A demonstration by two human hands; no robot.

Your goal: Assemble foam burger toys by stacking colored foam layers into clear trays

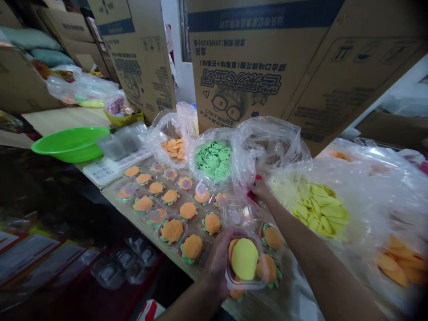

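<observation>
My left hand (pixel 217 263) is wrapped round a clear plastic box (pixel 247 284). Inside it a yellow round slice (pixel 244 259) lies over an orange piece. Stretched forward, my right hand (pixel 261 191) is at a clear plastic bag (pixel 245 171), where bits of red show by its fingers. The fingertips are hidden, so their grip does not show. Several toy-like burgers (pixel 188 211) with orange tops and green frilled edges stand in rows on the table, to the left of my hands. Some sit in clear boxes.
Behind the rows are bags of green leaf-shaped pieces (pixel 214 160) and orange pieces (pixel 174 148). Yellow slices (pixel 321 209) and orange slices (pixel 399 263) lie in bags at right. A green basin (pixel 72 143) stands far left. Large cardboard boxes (pixel 267 58) rise behind.
</observation>
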